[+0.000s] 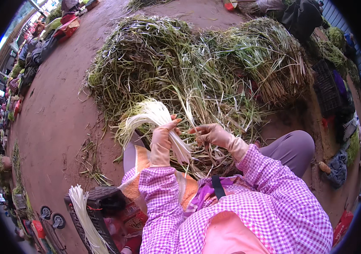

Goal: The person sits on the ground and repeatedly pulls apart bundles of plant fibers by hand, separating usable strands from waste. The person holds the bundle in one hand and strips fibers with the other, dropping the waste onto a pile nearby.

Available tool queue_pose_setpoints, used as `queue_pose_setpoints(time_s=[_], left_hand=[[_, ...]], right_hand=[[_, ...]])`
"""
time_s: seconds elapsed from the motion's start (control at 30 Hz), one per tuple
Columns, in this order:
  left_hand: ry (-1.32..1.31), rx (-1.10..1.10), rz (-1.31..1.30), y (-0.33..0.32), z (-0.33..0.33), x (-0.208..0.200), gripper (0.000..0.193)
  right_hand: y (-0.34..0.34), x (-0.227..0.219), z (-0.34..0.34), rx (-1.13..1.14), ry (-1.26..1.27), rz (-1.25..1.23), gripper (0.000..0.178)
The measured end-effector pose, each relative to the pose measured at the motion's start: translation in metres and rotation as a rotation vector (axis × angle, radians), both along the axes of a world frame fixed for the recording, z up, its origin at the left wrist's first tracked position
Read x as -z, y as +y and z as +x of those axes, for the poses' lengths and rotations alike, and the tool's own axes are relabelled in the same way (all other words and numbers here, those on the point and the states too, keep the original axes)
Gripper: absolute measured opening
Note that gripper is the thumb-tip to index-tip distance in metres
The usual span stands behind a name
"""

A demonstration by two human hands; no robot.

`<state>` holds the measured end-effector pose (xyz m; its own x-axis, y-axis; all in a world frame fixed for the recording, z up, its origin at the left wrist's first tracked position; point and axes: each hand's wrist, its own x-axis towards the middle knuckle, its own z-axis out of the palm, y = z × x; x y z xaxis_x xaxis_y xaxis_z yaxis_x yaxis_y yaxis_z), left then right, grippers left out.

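My left hand (163, 137), in a pale glove, is wrapped around a thick bunch of pale chives (153, 113). Their white stalks hang below the fist, and the yellow-green tips droop to the left. To its right, my gloved right hand (214, 135) pinches a thin pale chive stalk (189, 111), which stretches up from the fingertips. Both hands are above my lap, a short gap between them. Beyond them spreads a big heap of green and withered chives (146, 59), some reaching right up to my knees.
At lower left, another white chive bunch (85, 216) lies across the edge of a black crate (108, 197). An orange-and-white towel (142, 169) covers my left thigh. Tied bundles (273, 63) sit at the heap's right. A dark crate (327, 86) stands farther right. Other people sit along the left.
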<state>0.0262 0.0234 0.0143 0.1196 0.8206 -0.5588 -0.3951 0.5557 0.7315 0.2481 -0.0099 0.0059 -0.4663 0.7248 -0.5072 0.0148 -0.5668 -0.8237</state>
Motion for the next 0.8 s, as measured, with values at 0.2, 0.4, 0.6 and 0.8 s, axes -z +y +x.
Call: queue_pose_setpoints(time_s=[0.2,0.4,0.6,0.8], left_hand=[[0.01,0.069,0.07,-0.005,-0.001,0.009,0.026],[0.042,0.033,0.059,-0.001,0.006,0.029,0.015],[0.081,-0.089,-0.001,-0.003,0.018,0.027,0.015],[0.142,-0.034,-0.004,-0.002,0.013,0.026,0.016]], right_hand=[[-0.017,0.001,-0.017,-0.056,-0.489,0.442,0.037],[-0.017,0.02,-0.013,-0.125,-0.333,0.176,0.037],[0.028,0.04,-0.029,0.205,0.037,-0.003,0.024],[0.031,0.019,-0.048,0.224,-0.22,0.118,0.016]])
